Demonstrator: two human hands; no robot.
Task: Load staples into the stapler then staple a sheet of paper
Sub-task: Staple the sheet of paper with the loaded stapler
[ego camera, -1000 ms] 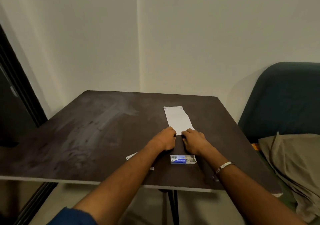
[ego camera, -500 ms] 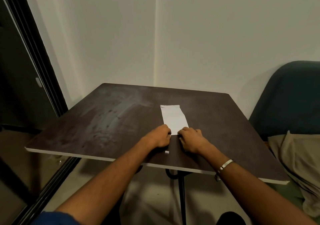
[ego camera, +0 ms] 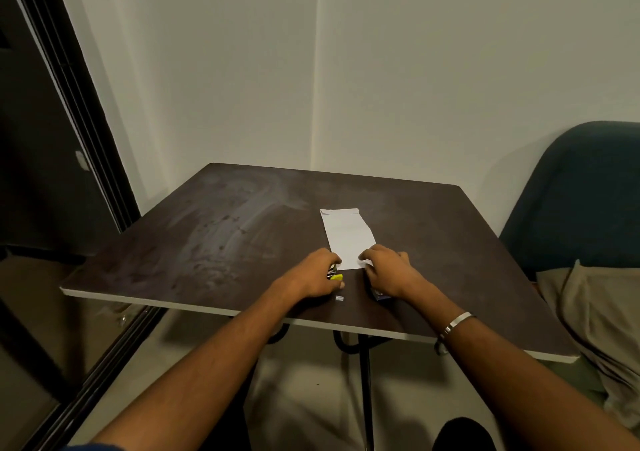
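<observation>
Two plain off-white walls meet in a corner straight beyond the hands, the seam running down to the far edge of the dark brown desk. The desk top is square, smeared with pale streaks (most of them well to the left of the hands), and has a light edge band and a black metal leg beneath it. Far left of the hands stands a dark door frame. To the right sits a dark teal chair with beige cloth draped on it. The floor below is pale beige. The light is dim and warm.
</observation>
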